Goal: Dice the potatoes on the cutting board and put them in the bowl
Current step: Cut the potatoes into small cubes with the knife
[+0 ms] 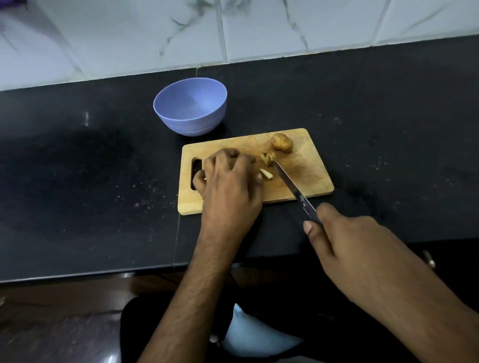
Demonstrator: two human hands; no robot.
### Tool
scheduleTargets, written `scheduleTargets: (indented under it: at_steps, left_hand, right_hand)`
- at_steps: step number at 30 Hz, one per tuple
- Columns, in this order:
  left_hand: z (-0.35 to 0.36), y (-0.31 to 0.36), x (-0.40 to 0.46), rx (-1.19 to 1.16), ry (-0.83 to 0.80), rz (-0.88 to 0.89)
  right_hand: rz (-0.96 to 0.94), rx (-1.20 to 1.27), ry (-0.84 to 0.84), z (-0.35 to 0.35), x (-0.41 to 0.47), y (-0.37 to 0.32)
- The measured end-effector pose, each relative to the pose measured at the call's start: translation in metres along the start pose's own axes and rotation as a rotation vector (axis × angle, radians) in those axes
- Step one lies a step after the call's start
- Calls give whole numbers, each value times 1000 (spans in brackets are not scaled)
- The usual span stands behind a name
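- Whole brown-skinned potato sits uncut at the far right of the rectangular light-wood cutting board.
- Partly cut potato chunk lies near board centre, pale flesh showing; the tip of the long steel kitchen knife touches it.
- One small pale cut potato strip- Correction to the line above: the small pale cut potato strip lies just beside the left hand's thumb, nearer the person than the chunk.
- Left hand lies palm-down on the left half of the board, fingers curled downward. More pieces may be under it, but I cannot tell whether it grips anything.
- Right hand is wrapped round the knife's dark handle, off the board's near edge, with the blade angled up and left across the board.
- Round lavender plastic bowl stands on the black stone counter just beyond the board's far left corner. No potato is visible inside.
- Judged stage: early. One potato is in pieces, one is untouched, and nothing has been transferred.
- To do this step well: set the chunk flat side down so it won't roll, and pin it with left fingertips tucked back from the blade.
- Cut straight down into strips, then crosswise for even cubes.
- Risk: the left thumb sits close to the cutting line, and small pieces slip easily.
- White marble-look tiles back the counter.
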State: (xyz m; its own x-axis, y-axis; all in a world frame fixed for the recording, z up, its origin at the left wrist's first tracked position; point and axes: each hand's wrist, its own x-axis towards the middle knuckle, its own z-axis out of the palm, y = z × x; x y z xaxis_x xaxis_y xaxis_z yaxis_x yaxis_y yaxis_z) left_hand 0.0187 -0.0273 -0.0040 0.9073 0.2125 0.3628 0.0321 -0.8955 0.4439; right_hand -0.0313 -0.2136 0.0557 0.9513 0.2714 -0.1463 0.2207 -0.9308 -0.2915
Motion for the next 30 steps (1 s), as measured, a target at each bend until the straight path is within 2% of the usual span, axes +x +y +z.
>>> scheduleTargets:
  at_steps: [3,19,23,26,30]
  left_hand:
    - [2,3,0,35,-49,67]
    - [1,0,-1,-7,-22,82]
    - [2,-1,-1,-3,-16,84]
    - [3,-2,-2,11,19,48]
    - [2,-5,-1,-47,94,-65]
  right_hand:
    - [-3,9,-1,0,0,0]
    - [-17,-10,-36,6,6,-15]
    - [-20,-29,-139,5,6,-18]
    - [-30,-74,-251,-8,1,-17]
    - [-37,-102,-250,-23,-3,-12]
